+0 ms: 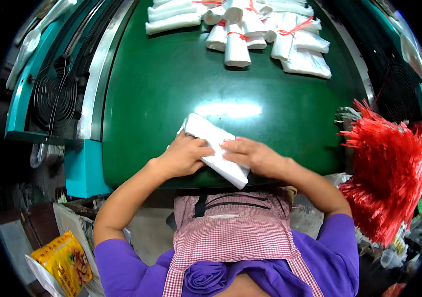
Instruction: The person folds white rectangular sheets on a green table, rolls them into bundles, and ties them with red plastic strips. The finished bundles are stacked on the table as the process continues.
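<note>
A folded bundle of white plastic bags [210, 133] lies slantwise over the near edge of a green conveyor belt [290, 109]. My left hand [184, 154] grips its left side, with the thumb on top and fingertips hidden behind the bundle. From the right, my right hand [250, 153] rests its fingers stretched out on the bundle's upper face. No tie shows around this bundle. Farther up the belt, several rolled white bag bundles [237, 49] are tied with red strips [294, 30].
A thick bunch of red plastic strips [387, 173] hangs at the right of the belt. Metal rails [97, 84] and teal frames [84, 168] flank the belt, with a round fan guard [55, 96] at the left. A yellow package [65, 262] stands low on the left.
</note>
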`<state>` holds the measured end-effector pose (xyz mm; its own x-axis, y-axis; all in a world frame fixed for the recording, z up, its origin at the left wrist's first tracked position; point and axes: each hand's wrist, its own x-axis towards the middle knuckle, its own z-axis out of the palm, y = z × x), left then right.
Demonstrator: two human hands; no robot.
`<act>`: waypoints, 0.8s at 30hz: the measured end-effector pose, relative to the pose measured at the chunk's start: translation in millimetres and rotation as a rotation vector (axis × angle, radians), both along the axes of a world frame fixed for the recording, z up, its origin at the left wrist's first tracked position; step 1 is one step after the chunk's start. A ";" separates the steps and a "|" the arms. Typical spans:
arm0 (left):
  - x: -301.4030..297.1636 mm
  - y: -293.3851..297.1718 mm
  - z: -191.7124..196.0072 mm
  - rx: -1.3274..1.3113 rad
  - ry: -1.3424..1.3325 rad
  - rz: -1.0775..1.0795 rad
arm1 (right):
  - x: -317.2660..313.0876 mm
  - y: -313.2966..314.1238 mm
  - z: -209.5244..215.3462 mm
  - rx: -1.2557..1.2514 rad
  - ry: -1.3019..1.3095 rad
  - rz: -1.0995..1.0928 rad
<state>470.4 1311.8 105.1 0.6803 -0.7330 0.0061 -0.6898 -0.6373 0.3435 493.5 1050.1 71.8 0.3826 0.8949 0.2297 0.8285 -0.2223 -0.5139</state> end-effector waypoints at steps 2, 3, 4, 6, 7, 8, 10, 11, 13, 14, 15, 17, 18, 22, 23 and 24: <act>11.4 -10.3 6.7 0.052 -0.335 -0.089 | 23.6 -8.3 1.7 -0.101 -0.192 0.007; 22.9 -19.5 26.1 0.060 -0.301 -0.090 | 35.9 -12.6 8.2 -0.095 -0.240 0.038; 34.1 -26.2 40.5 -0.010 -0.300 -0.088 | 39.3 -13.6 5.4 -0.137 -0.222 0.055; 44.8 -31.8 45.4 -0.019 -0.218 -0.117 | 34.1 -14.3 10.7 -0.216 -0.071 0.082; 44.8 -30.0 34.5 0.167 0.010 -0.116 | 32.7 -16.5 10.0 -0.211 -0.128 0.155; 39.6 -27.1 26.4 0.149 0.065 -0.086 | 28.6 -23.5 13.6 -0.208 -0.022 0.113; 19.7 -17.8 5.6 0.023 0.171 0.014 | 14.0 -26.8 25.7 -0.163 0.284 -0.024; 9.4 -18.6 -0.1 0.026 0.118 0.039 | 5.3 -25.5 32.3 -0.177 0.339 -0.103; -13.9 -28.7 -2.9 -0.013 0.078 0.150 | -15.6 -22.8 43.0 -0.184 0.422 -0.248; -25.2 -32.9 -1.1 0.003 0.062 0.151 | -25.7 -15.5 45.1 -0.197 0.288 -0.276; -32.4 -37.7 2.4 0.011 0.041 0.141 | -39.9 -11.0 49.4 -0.222 0.155 -0.329; -40.1 -31.8 10.8 -0.038 0.022 0.093 | -49.8 -11.0 28.6 -0.209 -0.107 -0.296; -40.7 -13.9 4.4 -0.122 0.081 0.118 | -46.4 -11.0 25.7 -0.118 -0.078 -0.307; -9.7 -0.9 7.5 -0.074 0.116 0.411 | -11.9 -1.8 19.5 0.089 0.295 -0.619; -2.2 -6.9 4.5 -0.047 0.041 0.407 | -4.1 0.9 13.3 0.142 0.385 -0.671; 5.3 -12.7 2.0 -0.017 -0.037 0.400 | 3.9 4.1 12.6 0.200 0.477 -0.722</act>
